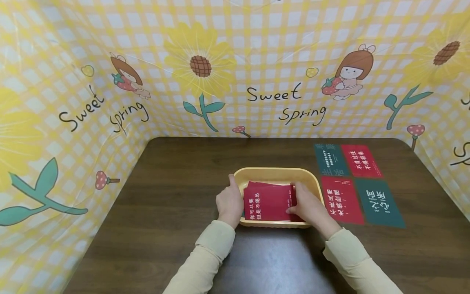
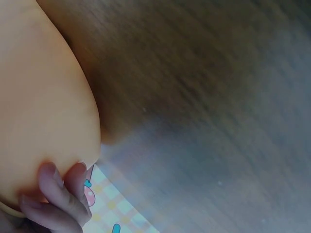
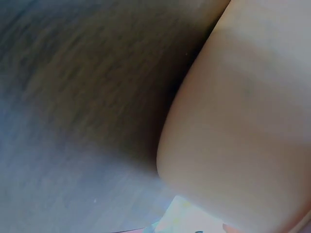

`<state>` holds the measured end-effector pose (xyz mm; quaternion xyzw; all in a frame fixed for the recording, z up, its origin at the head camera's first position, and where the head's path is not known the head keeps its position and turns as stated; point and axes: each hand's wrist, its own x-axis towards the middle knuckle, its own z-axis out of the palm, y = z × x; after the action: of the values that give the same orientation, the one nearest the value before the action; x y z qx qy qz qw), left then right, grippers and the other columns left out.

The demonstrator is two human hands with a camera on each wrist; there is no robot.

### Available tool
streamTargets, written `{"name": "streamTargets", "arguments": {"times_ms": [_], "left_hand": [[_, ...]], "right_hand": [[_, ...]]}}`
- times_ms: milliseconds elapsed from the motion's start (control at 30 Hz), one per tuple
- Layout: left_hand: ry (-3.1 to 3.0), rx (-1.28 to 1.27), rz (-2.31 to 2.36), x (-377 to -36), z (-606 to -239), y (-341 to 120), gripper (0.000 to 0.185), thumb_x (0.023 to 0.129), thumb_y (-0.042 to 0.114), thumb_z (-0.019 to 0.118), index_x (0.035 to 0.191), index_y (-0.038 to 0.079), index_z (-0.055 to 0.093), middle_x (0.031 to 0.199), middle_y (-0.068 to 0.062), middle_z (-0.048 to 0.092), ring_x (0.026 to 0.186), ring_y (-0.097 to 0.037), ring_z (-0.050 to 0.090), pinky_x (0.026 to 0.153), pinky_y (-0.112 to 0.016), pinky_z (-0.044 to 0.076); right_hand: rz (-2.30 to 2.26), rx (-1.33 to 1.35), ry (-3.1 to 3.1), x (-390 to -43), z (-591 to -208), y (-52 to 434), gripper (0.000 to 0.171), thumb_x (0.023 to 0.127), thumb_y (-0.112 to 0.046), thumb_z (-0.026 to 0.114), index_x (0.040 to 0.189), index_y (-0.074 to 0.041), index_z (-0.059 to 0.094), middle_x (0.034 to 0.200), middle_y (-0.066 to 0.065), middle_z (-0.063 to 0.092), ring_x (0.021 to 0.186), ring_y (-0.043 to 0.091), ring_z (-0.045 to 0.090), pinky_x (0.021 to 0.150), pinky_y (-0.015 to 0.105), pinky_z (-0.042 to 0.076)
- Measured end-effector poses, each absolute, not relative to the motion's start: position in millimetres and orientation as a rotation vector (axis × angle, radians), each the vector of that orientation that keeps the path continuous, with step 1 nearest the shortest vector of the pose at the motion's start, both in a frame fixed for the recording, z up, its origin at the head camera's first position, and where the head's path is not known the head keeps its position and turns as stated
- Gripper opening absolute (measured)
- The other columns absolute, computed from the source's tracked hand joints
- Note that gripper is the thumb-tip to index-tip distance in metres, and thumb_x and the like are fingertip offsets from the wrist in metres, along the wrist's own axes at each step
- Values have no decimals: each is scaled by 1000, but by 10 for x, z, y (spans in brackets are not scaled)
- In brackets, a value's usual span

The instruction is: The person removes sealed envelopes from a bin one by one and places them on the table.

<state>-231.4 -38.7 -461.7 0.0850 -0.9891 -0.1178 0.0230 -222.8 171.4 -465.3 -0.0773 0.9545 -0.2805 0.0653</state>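
While L hand [image 1: 229, 203] grips tray [image 1: 276, 174], R hand [image 1: 309, 207] presses red cards [image 1: 269, 203].

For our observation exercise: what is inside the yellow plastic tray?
The yellow plastic tray holds a stack of red printed cards. The right hand rests on them; the left hand holds the rim. Lower cards are covered.

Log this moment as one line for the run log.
left hand: grips yellow tray left rim | right hand: on red cards in tray | four cards laid on table, right
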Motion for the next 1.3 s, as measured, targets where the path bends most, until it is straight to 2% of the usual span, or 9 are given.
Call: {"name": "streamTargets", "arguments": {"times_ms": [100,200,400,500,567,767,933,1100,1300], "left_hand": [[-3075,266,-351,-2317,-4614,-391,61,89,16,64,140,3,35,68,-12,66,59,-23,65,54,-35,52],[-3080,268,-337,-2318,-4612,-396,60,89,16,64,141,3,35,68,-12,66,58,-23,64,54,-34,52],[-3055,256,-334,-2311,-4607,-405,58,89,16,63,139,3,36,68,-12,66,59,-24,65,55,-35,53],[-3057,257,-340,-2313,-4610,-407,59,89,16,63,139,3,36,69,-12,67,59,-24,65,55,-35,53],[-3068,259,-346,-2317,-4612,-407,60,89,16,64,140,3,35,69,-12,66,59,-23,65,56,-35,53],[-3077,275,-349,-2314,-4619,-399,60,89,16,64,140,3,35,69,-12,66,60,-24,65,57,-35,54],[-3074,276,-313,-2315,-4645,-390,55,91,14,60,140,3,36,69,-12,66,60,-23,66,55,-35,53],[-3087,277,-321,-2330,-4666,-372,55,91,13,59,141,4,35,66,-11,65,57,-22,63,55,-33,52],[-3090,266,-318,-2317,-4672,-345,57,91,13,60,140,4,35,65,-10,64,55,-20,62,52,-32,51]], "right_hand": [[-989,-247,2878,-2220,-4644,1730,66,78,-7,77,131,3,39,109,23,64,94,29,64,84,45,53],[-1116,-292,2887,-2213,-4636,1753,56,80,0,72,128,1,42,93,21,68,77,25,66,67,37,54],[-1337,-296,2829,-2223,-4612,1785,62,81,8,66,137,-1,40,91,20,60,64,17,59,53,23,45],[-1443,-225,2745,-2230,-4597,1793,62,83,9,63,140,2,38,97,22,56,70,18,59,55,20,45],[-1462,-168,2718,-2225,-4585,1799,54,86,6,61,136,5,42,100,24,57,76,20,61,57,20,46],[-1467,-85,2732,-2205,-4548,1817,24,91,-5,60,112,8,60,98,23,64,87,26,65,68,21,49],[-1567,35,2722,-2174,-4508,1875,26,92,-12,61,110,7,62,96,19,66,81,10,62,69,16,48],[-1626,161,2722,-2083,-4414,2077,32,93,-18,62,111,8,60,91,9,67,69,-5,53,64,15,49],[-1592,187,2741,-1870,-4261,2492,37,95,-22,59,115,8,53,78,-21,58,67,-8,54,64,13,50]]}}
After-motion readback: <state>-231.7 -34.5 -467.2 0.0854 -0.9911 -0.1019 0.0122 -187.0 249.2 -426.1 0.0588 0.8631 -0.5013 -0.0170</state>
